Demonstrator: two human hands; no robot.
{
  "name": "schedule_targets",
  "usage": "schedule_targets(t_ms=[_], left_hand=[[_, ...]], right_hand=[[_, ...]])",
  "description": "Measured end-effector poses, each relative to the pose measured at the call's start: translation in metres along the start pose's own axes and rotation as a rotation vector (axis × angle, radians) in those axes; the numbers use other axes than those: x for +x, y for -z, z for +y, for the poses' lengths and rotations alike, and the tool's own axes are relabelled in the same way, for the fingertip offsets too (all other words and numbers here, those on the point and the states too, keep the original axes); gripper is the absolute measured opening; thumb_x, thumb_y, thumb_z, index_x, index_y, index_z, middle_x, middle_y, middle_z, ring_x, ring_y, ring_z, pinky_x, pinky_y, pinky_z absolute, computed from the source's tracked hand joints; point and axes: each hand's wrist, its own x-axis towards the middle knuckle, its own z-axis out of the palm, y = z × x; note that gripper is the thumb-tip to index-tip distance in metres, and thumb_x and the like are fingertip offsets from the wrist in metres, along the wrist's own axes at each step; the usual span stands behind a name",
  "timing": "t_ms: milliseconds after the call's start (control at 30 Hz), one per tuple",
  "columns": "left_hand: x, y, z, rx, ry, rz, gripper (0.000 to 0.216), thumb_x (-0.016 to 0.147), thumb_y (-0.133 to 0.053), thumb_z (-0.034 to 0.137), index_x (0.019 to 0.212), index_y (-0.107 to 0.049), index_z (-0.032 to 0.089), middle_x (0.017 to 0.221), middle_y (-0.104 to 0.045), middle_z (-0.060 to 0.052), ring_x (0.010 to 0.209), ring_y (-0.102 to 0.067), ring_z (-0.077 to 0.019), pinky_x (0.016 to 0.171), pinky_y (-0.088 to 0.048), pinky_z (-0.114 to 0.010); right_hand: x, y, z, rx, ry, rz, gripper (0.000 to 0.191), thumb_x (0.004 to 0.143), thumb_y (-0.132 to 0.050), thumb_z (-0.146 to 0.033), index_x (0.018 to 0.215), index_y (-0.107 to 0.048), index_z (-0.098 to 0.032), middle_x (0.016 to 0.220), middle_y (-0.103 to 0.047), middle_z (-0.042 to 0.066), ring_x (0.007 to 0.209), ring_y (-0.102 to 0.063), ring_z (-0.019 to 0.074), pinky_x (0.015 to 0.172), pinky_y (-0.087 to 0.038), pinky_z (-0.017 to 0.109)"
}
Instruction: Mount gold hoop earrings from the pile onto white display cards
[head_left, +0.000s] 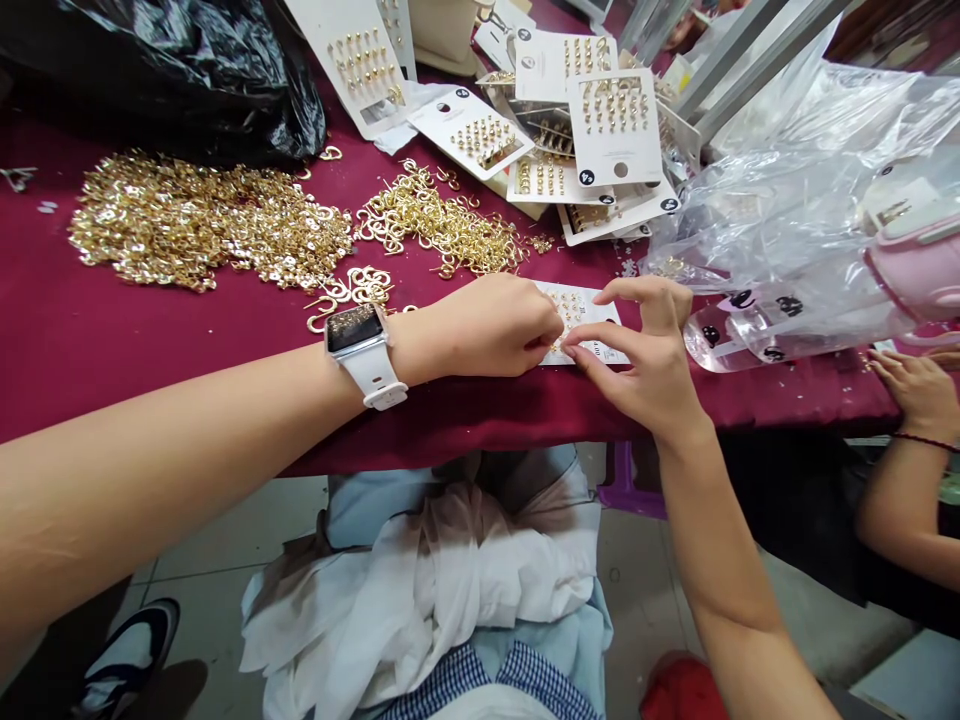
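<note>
Your left hand (514,325), with a white-strapped smartwatch (365,355) at its wrist, is curled in over the left side of a small white rectangular card (589,303) dotted with gold pieces. Its fingertips are hidden, so I cannot tell what it grips. Your right hand (570,347) comes in from the other side, thumb and forefinger drawn narrow, their tips nearly meeting over the card just beside your left knuckles; I cannot tell whether anything tiny sits between them. Another of its fingers bends above the card's far right part.

The card is near the front edge of a dark red tablecloth (442,425). Beyond your left wrist are 2 heaps: a large spread of shiny gold metal pieces (202,225) and, to its right, a smaller pile of curved gold hooks (442,225). A black plastic bag (180,70) lies behind the large spread. Past your hands, white cards bearing rows of gold earrings (615,125) overlap in a loose stack, with clear plastic bags (810,170) to their right. At the far right, a co-worker's hand (915,385) reaches the table edge.
</note>
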Motion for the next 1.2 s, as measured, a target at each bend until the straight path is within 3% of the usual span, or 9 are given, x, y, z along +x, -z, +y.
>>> schedule_targets(t_ms=[200,700,1200], left_hand=[[-0.001,0.000,-0.001,0.014,-0.023,0.006,0.020,0.080,-0.052,0.014,0.067,-0.067,0.016,0.067,-0.067,-0.004,0.059,-0.056,-0.0133,0.062,-0.039,-0.027],[-0.001,-0.002,-0.002,0.041,-0.028,0.002,0.019,0.081,-0.052,0.016,0.070,-0.068,0.016,0.070,-0.068,-0.004,0.061,-0.058,-0.0137,0.062,-0.039,-0.027],[-0.001,-0.003,-0.001,0.066,-0.027,0.021,0.019,0.080,-0.052,0.016,0.067,-0.066,0.015,0.064,-0.065,-0.004,0.057,-0.055,-0.0131,0.059,-0.037,-0.027]], right_hand=[[0.001,0.001,0.000,0.018,0.024,-0.009,0.011,0.084,-0.062,-0.028,0.077,-0.070,-0.027,0.105,-0.056,0.008,0.108,-0.050,0.0285,0.093,-0.038,0.046],[-0.004,-0.008,0.004,0.027,0.073,0.127,0.006,0.081,-0.066,-0.026,0.077,-0.070,-0.028,0.109,-0.058,0.003,0.111,-0.046,0.0266,0.095,-0.038,0.045],[0.001,0.001,0.004,-0.012,0.062,-0.014,0.008,0.083,-0.062,-0.028,0.077,-0.068,-0.028,0.114,-0.055,0.004,0.114,-0.043,0.0295,0.096,-0.036,0.049]])
